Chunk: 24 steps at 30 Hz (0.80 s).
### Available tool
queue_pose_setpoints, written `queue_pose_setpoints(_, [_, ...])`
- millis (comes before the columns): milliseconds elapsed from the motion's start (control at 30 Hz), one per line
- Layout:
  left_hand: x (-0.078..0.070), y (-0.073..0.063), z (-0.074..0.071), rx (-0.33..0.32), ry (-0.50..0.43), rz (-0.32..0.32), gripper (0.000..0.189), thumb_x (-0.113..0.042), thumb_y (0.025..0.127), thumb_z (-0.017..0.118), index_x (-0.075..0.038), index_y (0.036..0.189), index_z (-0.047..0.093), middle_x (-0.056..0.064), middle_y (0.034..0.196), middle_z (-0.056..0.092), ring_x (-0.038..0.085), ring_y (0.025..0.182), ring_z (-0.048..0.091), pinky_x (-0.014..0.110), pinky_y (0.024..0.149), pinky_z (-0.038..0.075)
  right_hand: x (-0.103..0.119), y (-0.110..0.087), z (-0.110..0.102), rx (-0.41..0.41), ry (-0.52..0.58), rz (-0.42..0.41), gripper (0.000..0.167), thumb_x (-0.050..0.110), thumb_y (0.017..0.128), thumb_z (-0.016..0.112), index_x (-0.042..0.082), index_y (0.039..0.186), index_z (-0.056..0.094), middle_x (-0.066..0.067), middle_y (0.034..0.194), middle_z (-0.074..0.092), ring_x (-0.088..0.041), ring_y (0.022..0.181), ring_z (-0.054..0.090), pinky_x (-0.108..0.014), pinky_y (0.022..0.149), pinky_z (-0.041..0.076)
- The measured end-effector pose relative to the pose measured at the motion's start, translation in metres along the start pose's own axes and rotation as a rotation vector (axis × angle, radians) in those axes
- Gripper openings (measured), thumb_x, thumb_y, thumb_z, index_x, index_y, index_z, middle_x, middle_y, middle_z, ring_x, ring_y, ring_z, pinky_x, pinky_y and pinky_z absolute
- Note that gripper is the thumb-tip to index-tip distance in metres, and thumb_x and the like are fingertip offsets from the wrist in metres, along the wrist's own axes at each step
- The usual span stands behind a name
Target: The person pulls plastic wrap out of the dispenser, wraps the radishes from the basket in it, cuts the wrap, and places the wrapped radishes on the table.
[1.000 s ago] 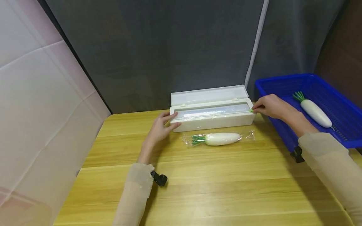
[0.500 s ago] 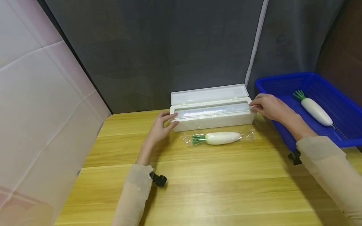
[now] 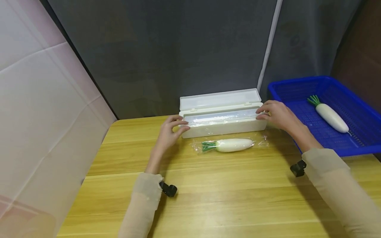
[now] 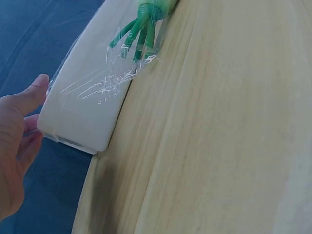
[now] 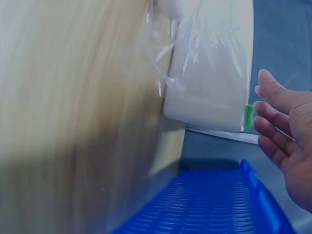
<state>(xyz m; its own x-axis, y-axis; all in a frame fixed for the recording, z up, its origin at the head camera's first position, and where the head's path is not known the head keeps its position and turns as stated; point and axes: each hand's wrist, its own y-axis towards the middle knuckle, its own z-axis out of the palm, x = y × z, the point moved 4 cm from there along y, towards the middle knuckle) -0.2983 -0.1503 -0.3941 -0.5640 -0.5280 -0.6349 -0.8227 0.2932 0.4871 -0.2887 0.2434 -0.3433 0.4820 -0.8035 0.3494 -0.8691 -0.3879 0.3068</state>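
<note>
A long white cling film box (image 3: 223, 127) stands at the back of the table, lid (image 3: 220, 99) raised, with a roll of clear film (image 3: 223, 116) inside. Before it lies a white radish (image 3: 235, 145) with green leaves, wrapped in clear film. My left hand (image 3: 169, 134) is at the box's left end, thumb tip right at the upper front edge (image 4: 46, 85) and fingers around the corner. My right hand (image 3: 276, 114) hovers by the right end, thumb and fingers apart; in the right wrist view they are next to the green slider (image 5: 248, 116).
A blue plastic basket (image 3: 357, 151) stands at the right, close to my right forearm, with a second white radish (image 3: 331, 117) in it. A dark grey curtain (image 3: 148, 59) hangs behind the table; a pale wall panel (image 3: 44, 115) is at the left.
My right hand has moved a little left from the box's right end and its thumb and fingers have parted from the green slider. My left hand stays nearly in place.
</note>
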Motion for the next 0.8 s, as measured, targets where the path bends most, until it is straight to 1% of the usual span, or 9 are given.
queue_pose_setpoints(100, [-0.001, 0.000, 0.002, -0.026, -0.006, 0.039, 0.023, -0.014, 0.085, 0.082, -0.001, 0.104, 0.078, 0.019, 0.122, 0.062, 0.033, 0.117, 0.056, 0.048, 0.102, 0.045, -0.004, -0.006, 0.004, -0.039, 0.014, 0.050, 0.019, 0.013, 0.089, 0.078, -0.001, 0.102, 0.077, -0.023, 0.107, 0.068, -0.042, 0.105, 0.060, -0.056, 0.094, 0.045])
queue_pose_setpoints(167, [-0.002, 0.000, 0.004, -0.040, -0.009, 0.065, 0.023, -0.013, 0.083, 0.084, -0.001, 0.103, 0.078, 0.018, 0.120, 0.063, 0.033, 0.116, 0.057, 0.047, 0.102, 0.045, -0.007, -0.010, 0.006, -0.073, 0.023, 0.063, 0.018, 0.013, 0.088, 0.079, -0.001, 0.100, 0.077, -0.024, 0.107, 0.068, -0.043, 0.106, 0.059, -0.057, 0.096, 0.043])
queue_pose_setpoints(300, [-0.003, 0.001, 0.007, -0.067, -0.010, 0.105, 0.021, -0.011, 0.082, 0.084, -0.001, 0.100, 0.078, 0.018, 0.116, 0.065, 0.033, 0.114, 0.058, 0.046, 0.102, 0.045, -0.008, -0.014, 0.010, -0.138, 0.030, 0.046, 0.017, 0.013, 0.085, 0.081, 0.001, 0.097, 0.078, -0.024, 0.107, 0.068, -0.045, 0.107, 0.056, -0.058, 0.097, 0.040])
queue_pose_setpoints(400, [-0.004, 0.002, 0.009, -0.088, -0.006, 0.123, 0.017, -0.008, 0.083, 0.083, -0.001, 0.098, 0.079, 0.018, 0.113, 0.066, 0.033, 0.112, 0.059, 0.045, 0.100, 0.046, -0.008, -0.017, 0.012, -0.191, 0.017, 0.039, 0.014, 0.011, 0.083, 0.082, 0.002, 0.093, 0.078, -0.022, 0.105, 0.069, -0.044, 0.105, 0.056, -0.057, 0.095, 0.041])
queue_pose_setpoints(467, [-0.005, 0.002, 0.010, -0.095, -0.006, 0.134, 0.015, -0.007, 0.083, 0.082, -0.001, 0.097, 0.079, 0.018, 0.111, 0.066, 0.032, 0.110, 0.060, 0.044, 0.099, 0.047, -0.008, -0.019, 0.013, -0.233, 0.004, 0.036, 0.011, 0.009, 0.082, 0.083, 0.002, 0.090, 0.079, -0.020, 0.102, 0.070, -0.042, 0.102, 0.058, -0.055, 0.091, 0.043])
queue_pose_setpoints(600, [-0.007, 0.003, 0.013, -0.102, -0.001, 0.136, 0.011, -0.005, 0.084, 0.081, -0.001, 0.095, 0.080, 0.016, 0.108, 0.067, 0.030, 0.106, 0.061, 0.042, 0.096, 0.049, -0.009, -0.020, 0.014, -0.311, -0.006, 0.031, 0.007, 0.005, 0.079, 0.084, 0.003, 0.084, 0.079, -0.016, 0.097, 0.072, -0.036, 0.094, 0.059, -0.051, 0.082, 0.046])
queue_pose_setpoints(667, [-0.007, 0.002, 0.014, -0.108, 0.002, 0.130, 0.010, -0.005, 0.085, 0.081, -0.001, 0.094, 0.080, 0.015, 0.107, 0.068, 0.029, 0.105, 0.061, 0.041, 0.094, 0.050, -0.010, -0.021, 0.015, -0.332, -0.006, 0.034, 0.006, 0.004, 0.079, 0.084, 0.003, 0.082, 0.079, -0.015, 0.095, 0.072, -0.034, 0.091, 0.058, -0.049, 0.079, 0.046])
queue_pose_setpoints(800, [-0.008, 0.002, 0.015, -0.122, -0.008, 0.115, 0.009, -0.005, 0.084, 0.081, -0.001, 0.093, 0.080, 0.013, 0.104, 0.069, 0.027, 0.102, 0.062, 0.038, 0.094, 0.050, -0.011, -0.022, 0.016, -0.353, 0.001, 0.042, 0.008, 0.004, 0.080, 0.083, 0.005, 0.081, 0.076, -0.015, 0.095, 0.072, -0.033, 0.089, 0.057, -0.048, 0.077, 0.045])
